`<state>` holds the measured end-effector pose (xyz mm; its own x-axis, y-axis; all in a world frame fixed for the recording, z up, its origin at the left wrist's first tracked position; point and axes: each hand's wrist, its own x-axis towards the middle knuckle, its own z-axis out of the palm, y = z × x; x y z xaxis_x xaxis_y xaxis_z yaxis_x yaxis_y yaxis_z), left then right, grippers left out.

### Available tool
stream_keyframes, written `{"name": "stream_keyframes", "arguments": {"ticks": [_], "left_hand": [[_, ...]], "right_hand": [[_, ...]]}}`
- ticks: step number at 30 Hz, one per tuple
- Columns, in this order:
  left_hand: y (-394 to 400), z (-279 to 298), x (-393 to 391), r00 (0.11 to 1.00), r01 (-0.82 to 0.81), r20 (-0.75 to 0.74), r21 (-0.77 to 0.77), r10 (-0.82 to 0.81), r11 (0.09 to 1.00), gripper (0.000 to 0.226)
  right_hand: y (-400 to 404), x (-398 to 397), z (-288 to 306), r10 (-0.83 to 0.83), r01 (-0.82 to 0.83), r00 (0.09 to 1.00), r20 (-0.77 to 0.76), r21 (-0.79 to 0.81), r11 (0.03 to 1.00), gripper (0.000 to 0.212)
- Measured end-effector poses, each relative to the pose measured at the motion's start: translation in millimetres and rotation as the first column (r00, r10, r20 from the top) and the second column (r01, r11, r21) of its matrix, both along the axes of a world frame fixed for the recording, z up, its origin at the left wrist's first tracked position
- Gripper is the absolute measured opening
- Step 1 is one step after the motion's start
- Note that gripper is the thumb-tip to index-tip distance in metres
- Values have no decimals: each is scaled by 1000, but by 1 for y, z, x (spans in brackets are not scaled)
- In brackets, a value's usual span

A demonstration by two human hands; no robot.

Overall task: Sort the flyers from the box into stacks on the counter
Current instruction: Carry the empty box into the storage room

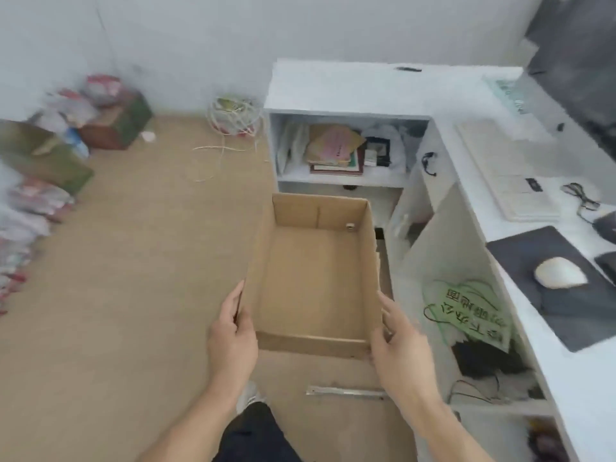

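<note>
Leftmost, upper left of frame: blurred packets and cartons (50, 155) piled on the floor. Centre: left hand (233, 335) grips the near left wall of the cardboard box (313, 281); right hand (400, 345) grips its near right corner. Box open-topped; a small pale object lies at its far right corner. Right edge: white counter (566, 371) carrying a dark mat (546, 295), a mouse (560, 268) and a keyboard (500, 171).

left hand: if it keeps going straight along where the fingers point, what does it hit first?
Nothing separate: the left hand lies along the cardboard box's left wall, fingers pointing toward its far end. It would slide along that wall; beyond looks like bare floor, though depth is unclear.
</note>
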<state>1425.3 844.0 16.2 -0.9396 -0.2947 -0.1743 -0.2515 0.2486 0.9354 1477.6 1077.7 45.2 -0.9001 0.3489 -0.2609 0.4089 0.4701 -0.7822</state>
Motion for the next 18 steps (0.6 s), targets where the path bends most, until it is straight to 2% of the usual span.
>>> {"name": "stream_keyframes", "arguments": {"ticks": [4,7,12,18], "left_hand": [[-109,-21,-35,984,-173,28,-16,174,985,52],[-193,-39,-72,957,-273,82,-59,277,960,53],[-303,-53,-140,934,-299,148,-181,326,937,52],[-367,-52,-246,914,-304,197,-248,356,920,52]], "right_hand": [[-103,-85,-23,190,-190,981,43,6,982,58],[-186,-152,-34,336,-338,938,82,17,941,65],[-290,-249,-39,435,-436,891,132,-22,900,60],[-360,-369,-51,518,-523,841,157,-13,852,64]]}}
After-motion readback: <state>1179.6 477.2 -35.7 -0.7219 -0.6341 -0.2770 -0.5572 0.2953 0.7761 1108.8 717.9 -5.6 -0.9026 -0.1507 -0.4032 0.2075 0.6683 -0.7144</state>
